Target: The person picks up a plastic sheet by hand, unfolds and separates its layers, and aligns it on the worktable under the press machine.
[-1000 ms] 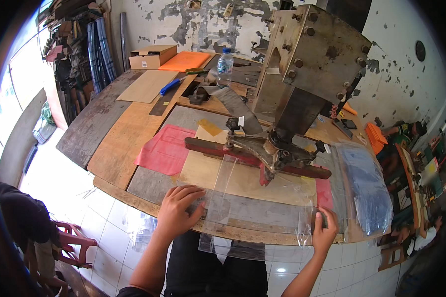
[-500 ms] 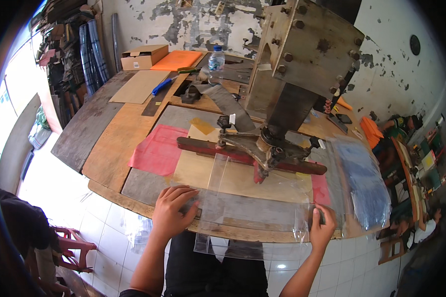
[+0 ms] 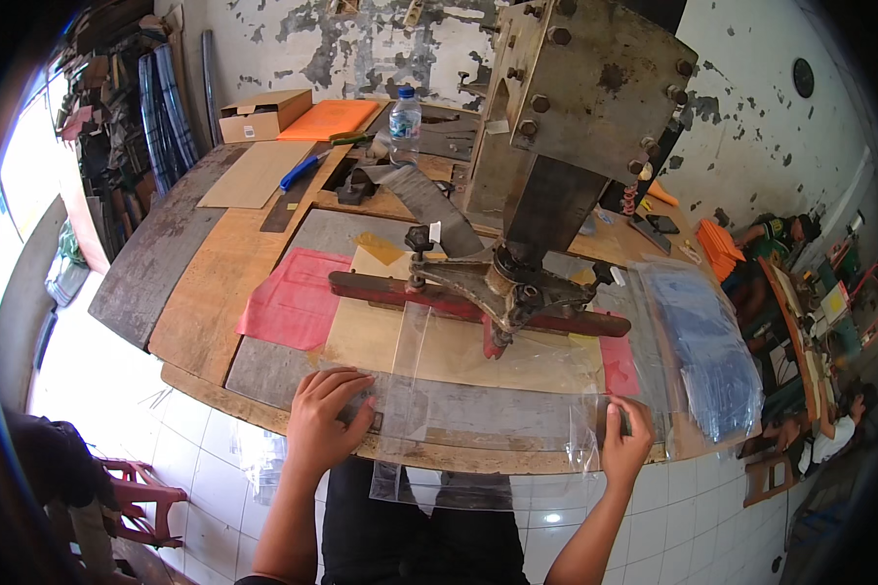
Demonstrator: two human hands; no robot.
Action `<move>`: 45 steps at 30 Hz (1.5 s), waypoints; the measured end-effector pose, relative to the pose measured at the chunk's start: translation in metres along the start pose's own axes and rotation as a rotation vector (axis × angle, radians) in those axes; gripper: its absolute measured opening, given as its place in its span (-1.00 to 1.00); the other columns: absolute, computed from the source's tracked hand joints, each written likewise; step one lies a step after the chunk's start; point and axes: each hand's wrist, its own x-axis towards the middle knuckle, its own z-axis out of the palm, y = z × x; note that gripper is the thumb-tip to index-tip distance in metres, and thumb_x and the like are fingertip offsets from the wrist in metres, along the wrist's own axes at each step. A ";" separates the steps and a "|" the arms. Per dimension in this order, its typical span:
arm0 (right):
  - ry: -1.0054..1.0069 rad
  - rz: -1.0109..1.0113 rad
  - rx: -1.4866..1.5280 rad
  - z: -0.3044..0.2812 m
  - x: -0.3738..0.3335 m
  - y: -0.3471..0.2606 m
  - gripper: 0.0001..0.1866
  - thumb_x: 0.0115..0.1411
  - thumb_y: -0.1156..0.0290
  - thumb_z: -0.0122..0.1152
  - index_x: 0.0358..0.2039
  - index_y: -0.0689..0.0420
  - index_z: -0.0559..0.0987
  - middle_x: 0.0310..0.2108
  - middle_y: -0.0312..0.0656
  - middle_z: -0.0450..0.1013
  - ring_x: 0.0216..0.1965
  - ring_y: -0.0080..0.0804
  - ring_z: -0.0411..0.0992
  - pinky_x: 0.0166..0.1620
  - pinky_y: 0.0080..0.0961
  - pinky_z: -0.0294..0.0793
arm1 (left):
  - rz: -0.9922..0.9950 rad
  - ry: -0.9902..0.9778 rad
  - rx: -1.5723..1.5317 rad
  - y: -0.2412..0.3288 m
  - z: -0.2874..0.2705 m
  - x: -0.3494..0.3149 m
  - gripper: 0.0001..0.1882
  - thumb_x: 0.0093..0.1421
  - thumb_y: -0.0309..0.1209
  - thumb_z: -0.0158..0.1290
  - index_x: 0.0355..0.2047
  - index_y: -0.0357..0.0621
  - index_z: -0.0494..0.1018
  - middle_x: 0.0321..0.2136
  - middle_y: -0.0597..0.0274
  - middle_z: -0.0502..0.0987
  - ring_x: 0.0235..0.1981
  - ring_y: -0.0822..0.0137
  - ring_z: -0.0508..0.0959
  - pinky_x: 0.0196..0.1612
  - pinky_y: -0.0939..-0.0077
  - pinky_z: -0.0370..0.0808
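A clear plastic sheet (image 3: 488,434) lies across the near edge of the work table, its front part hanging over my lap. My right hand (image 3: 626,439) pinches the sheet's right edge between thumb and fingers. At the sheet's left side my left hand (image 3: 330,414) rests on the table edge, fingers stretched and thumb apart, with nothing gripped. The sheet's far end reaches up to the long reddish bar (image 3: 380,290) of a heavy metal press (image 3: 595,88). Beneath the bar lie a tan sheet (image 3: 361,341) and pink cloth (image 3: 293,297).
Stacked clear plastic sheets (image 3: 707,356) lie at the table's right. Farther back are a blue cutter (image 3: 299,173), a water bottle (image 3: 405,127), a cardboard box (image 3: 263,117) and an orange stack (image 3: 327,120). A red stool (image 3: 141,497) stands lower left; other people sit at right.
The whole view has shifted slightly, so the table appears farther left. Both hands and the plastic sheet keep nearly the same places on the table.
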 end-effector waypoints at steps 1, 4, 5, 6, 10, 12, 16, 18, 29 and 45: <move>0.002 0.007 -0.002 0.000 0.000 -0.001 -0.87 0.30 0.46 0.34 -0.19 0.24 0.69 -0.19 -0.08 0.64 -0.11 -0.09 0.59 0.01 -0.23 0.53 | -0.001 0.000 0.001 0.000 0.000 0.000 -0.73 0.12 -0.45 0.28 -0.14 -0.16 0.69 -0.12 0.13 0.71 0.04 0.08 0.65 0.19 0.13 0.49; 0.002 0.009 0.004 0.000 0.001 -0.002 -0.87 0.31 0.47 0.34 -0.19 0.24 0.68 -0.20 -0.08 0.64 -0.12 -0.09 0.59 0.01 -0.24 0.53 | -0.001 0.001 -0.005 0.000 0.000 0.000 -0.74 0.11 -0.46 0.28 -0.15 -0.15 0.69 -0.12 0.13 0.71 0.04 0.08 0.65 0.19 0.13 0.49; 0.003 0.009 0.004 0.000 0.001 -0.001 -0.87 0.31 0.47 0.34 -0.19 0.24 0.68 -0.20 -0.08 0.64 -0.12 -0.09 0.59 0.01 -0.24 0.53 | -0.001 0.001 -0.005 0.000 0.000 0.000 -0.74 0.11 -0.46 0.28 -0.15 -0.15 0.69 -0.12 0.13 0.71 0.04 0.08 0.65 0.19 0.13 0.49; 0.002 0.005 0.003 0.000 0.001 0.001 -0.87 0.31 0.47 0.34 -0.20 0.24 0.68 -0.20 -0.08 0.64 -0.12 -0.09 0.59 0.00 -0.24 0.53 | -0.002 0.001 -0.006 0.000 -0.001 0.000 -0.74 0.11 -0.46 0.28 -0.15 -0.16 0.69 -0.12 0.13 0.71 0.04 0.08 0.65 0.19 0.13 0.49; 0.001 -0.001 0.002 0.000 0.001 0.001 -0.88 0.31 0.47 0.34 -0.20 0.24 0.69 -0.20 -0.08 0.64 -0.13 -0.10 0.59 0.00 -0.24 0.53 | -0.002 0.004 -0.006 0.000 0.000 0.001 -0.74 0.11 -0.47 0.27 -0.15 -0.16 0.69 -0.12 0.12 0.71 0.03 0.08 0.65 0.19 0.13 0.48; 0.000 0.004 0.001 0.000 0.001 0.000 -0.89 0.31 0.47 0.34 -0.20 0.23 0.69 -0.20 -0.08 0.64 -0.13 -0.10 0.59 0.00 -0.24 0.53 | -0.002 0.004 -0.005 0.000 -0.001 0.001 -0.74 0.11 -0.47 0.27 -0.15 -0.16 0.69 -0.12 0.12 0.71 0.03 0.08 0.65 0.19 0.13 0.48; -0.002 0.014 0.002 0.003 0.001 -0.001 -0.89 0.31 0.48 0.33 -0.20 0.22 0.69 -0.20 -0.08 0.64 -0.13 -0.11 0.59 0.00 -0.24 0.53 | -0.002 0.013 0.000 -0.002 -0.002 -0.001 -0.74 0.11 -0.46 0.28 -0.15 -0.16 0.69 -0.13 0.13 0.71 0.02 0.08 0.65 0.18 0.14 0.48; 0.001 0.020 0.008 0.003 0.000 0.001 -0.89 0.31 0.48 0.33 -0.20 0.23 0.68 -0.20 -0.08 0.64 -0.13 -0.11 0.59 0.00 -0.25 0.53 | 0.003 0.011 0.001 -0.004 -0.001 -0.001 -0.74 0.12 -0.44 0.28 -0.15 -0.16 0.69 -0.12 0.15 0.71 0.02 0.10 0.65 0.18 0.15 0.48; -0.005 0.008 -0.009 0.001 0.000 0.005 -0.88 0.34 0.47 0.29 -0.19 0.25 0.68 -0.21 -0.06 0.64 -0.15 -0.10 0.59 -0.01 -0.25 0.53 | -0.002 -0.003 -0.002 -0.005 -0.002 -0.002 -0.74 0.16 -0.39 0.29 -0.14 -0.14 0.68 -0.11 0.16 0.70 0.03 0.13 0.64 0.17 0.18 0.48; -0.067 -0.008 -0.002 -0.002 0.005 0.005 -0.80 0.39 0.38 0.26 -0.12 0.25 0.68 -0.16 -0.04 0.63 -0.09 -0.06 0.58 0.06 -0.22 0.51 | 0.031 -0.072 0.090 -0.003 0.001 0.027 -0.45 0.25 -0.18 0.30 0.17 -0.18 0.53 0.11 0.02 0.60 0.23 -0.02 0.50 0.35 0.09 0.33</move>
